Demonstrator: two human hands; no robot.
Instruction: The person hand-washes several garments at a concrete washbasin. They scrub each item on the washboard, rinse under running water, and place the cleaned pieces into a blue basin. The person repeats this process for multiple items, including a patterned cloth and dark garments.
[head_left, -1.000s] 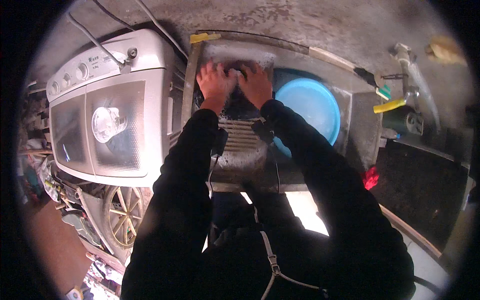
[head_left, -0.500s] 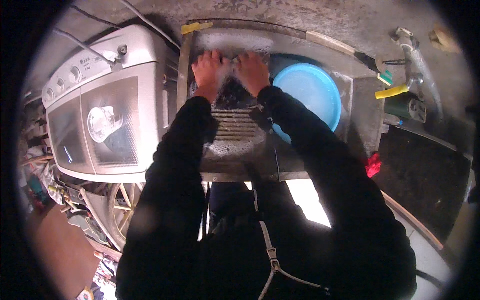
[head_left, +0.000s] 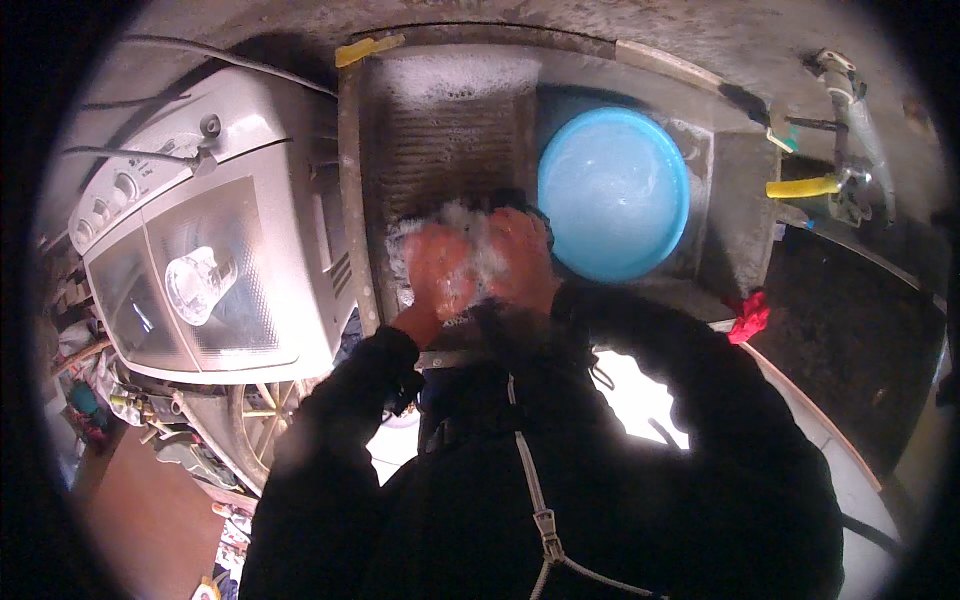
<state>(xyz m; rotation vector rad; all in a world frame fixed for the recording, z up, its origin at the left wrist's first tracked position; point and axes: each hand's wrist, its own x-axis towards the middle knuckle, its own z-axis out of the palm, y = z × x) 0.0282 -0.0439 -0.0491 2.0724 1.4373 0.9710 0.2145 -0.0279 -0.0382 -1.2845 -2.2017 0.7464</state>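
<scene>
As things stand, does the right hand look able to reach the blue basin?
Probably yes: the right hand is close to the blue basin, at its left, and nothing visible blocks the way, though the hand seems busy in foam.

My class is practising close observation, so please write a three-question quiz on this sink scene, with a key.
1. What colour is the round basin: (a) red, (b) blue, (c) green?
2. True or false: the left hand and right hand are over the ridged washboard, outside the basin.
3. Fill in: the white washing machine stands to the ____ of the sink.

Key: 1 b; 2 true; 3 left.
</scene>
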